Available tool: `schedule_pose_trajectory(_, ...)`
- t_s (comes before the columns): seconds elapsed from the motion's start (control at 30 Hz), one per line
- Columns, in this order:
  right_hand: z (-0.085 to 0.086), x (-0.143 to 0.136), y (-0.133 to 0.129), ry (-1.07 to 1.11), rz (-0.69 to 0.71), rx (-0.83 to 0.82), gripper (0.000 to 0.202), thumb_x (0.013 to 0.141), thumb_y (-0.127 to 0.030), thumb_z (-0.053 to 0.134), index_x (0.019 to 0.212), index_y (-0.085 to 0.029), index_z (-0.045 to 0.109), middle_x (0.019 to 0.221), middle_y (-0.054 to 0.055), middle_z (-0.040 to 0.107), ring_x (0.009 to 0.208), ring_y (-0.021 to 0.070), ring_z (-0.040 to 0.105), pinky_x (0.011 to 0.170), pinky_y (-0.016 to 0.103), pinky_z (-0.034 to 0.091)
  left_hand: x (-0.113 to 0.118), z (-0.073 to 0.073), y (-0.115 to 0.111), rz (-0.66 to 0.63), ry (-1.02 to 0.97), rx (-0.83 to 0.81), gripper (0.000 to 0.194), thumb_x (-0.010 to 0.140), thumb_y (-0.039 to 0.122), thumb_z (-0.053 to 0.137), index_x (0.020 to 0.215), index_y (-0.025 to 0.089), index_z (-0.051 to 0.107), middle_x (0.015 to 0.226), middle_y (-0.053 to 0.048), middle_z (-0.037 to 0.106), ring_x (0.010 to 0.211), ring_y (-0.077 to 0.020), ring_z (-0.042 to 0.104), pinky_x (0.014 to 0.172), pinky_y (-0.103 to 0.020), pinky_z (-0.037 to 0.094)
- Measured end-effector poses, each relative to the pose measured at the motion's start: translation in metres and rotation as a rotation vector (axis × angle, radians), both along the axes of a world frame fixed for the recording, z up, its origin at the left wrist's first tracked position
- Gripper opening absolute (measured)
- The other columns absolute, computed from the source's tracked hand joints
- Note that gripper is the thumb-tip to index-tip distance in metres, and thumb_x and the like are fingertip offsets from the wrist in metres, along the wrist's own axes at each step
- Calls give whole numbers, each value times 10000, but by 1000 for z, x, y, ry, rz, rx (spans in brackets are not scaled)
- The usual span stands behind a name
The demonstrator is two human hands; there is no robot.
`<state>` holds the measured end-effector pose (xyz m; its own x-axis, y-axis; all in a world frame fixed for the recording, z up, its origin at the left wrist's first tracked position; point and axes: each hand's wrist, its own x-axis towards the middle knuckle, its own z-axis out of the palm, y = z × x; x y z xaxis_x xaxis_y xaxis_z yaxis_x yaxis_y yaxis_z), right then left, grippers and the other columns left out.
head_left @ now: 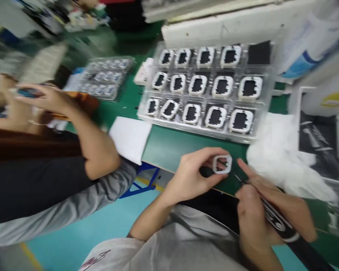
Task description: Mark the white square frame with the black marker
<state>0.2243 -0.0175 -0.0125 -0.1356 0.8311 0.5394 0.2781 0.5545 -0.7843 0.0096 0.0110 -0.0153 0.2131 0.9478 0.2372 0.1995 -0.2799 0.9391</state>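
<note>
Fingers of the left hand [196, 175] pinch a white frame [222, 164] above the tabletop's [169, 145] near edge; the right hand [260, 207] grips a black pen-like tool [277, 220], its tip near the frame.

light grey shirt [186, 244], short sleeves, dark red script-like marking [95, 259]

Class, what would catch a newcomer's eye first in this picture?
Probably the clear tray, with three rows of white frames on the green table. Then, below it, the left hand pinching a loose frame, and the right hand gripping a black pen-like tool.
</note>
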Motion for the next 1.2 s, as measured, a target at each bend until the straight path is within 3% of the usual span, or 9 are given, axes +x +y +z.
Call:
schedule_pose_trajectory(0.07,9,-6,4,91,-146,91,211,1217,-194,936,1180,-119,742,1048,63,631,845,279,716,1045,540,739,1,-2,-2,-3,68,-1,499,989,157,860,1417,274,634,1234,78,760,1028,-46,765,943,-129,646)
schedule_pose_trajectory(0.1,10,-12,5,106,-177,120,214,1215,-202,933,1212,-126,733,1018,51,618,863,287,715,1088,579,715,1,-2,-2,-6,81,2,502,1000,157,848,1420,287,606,1203,85,748,1025,-35,758,947,-117,639)
schedule_pose_trajectory(0.23,-2,-35,7,177,-146,143,134,1174,-6,763,1174,-103,671,964,33,599,770,211,651,1093,607,703,3,-1,-3,-3,133,57,484,1013,144,839,1409,286,600,1189,91,748,1043,-24,751,975,-111,625)
schedule_pose_trajectory(0.3,-6,-41,8,216,-157,148,155,1123,69,728,1153,-67,662,1034,68,634,851,212,677,1127,572,688,4,0,-3,-4,151,109,466,1010,135,849,1394,263,616,1199,94,756,1032,-7,742,985,-87,603)
schedule_pose_trajectory(0.43,-4,-44,12,201,-179,173,183,1049,89,715,1104,-69,642,1058,89,655,949,218,718,1113,369,693,5,1,-4,10,183,186,427,1011,94,837,1367,220,638,1187,80,759,1011,16,718,1003,-50,565)
schedule_pose_trajectory(0.63,1,-43,11,163,-201,153,156,1069,67,694,1085,-74,630,1073,90,659,1064,251,738,1086,296,684,6,-2,-5,21,201,230,433,1007,72,837,1381,203,663,1221,65,777,1025,5,727,1023,-72,576)
schedule_pose_trajectory(0.87,-1,-44,10,173,-204,155,131,1098,55,692,1112,-66,643,1082,105,659,1049,276,739,1044,346,700,6,-2,-8,43,236,238,433,1002,60,828,1373,213,665,1188,66,777,1003,-1,730,1013,-81,570)
schedule_pose_trajectory(1.07,0,-43,12,151,-199,167,139,1087,62,704,1106,-60,638,1095,99,662,1093,259,734,1090,311,676,8,-1,-7,50,243,250,391,1021,85,822,1353,206,652,1183,81,775,1007,25,718,1015,-43,536)
schedule_pose_trajectory(1.2,-2,-44,12,170,-218,178,150,1063,63,704,1107,-64,639,1021,79,640,928,224,721,1050,370,712,8,-1,-7,57,266,266,383,1027,92,815,1355,207,655,1166,77,776,990,24,716,993,-42,525)
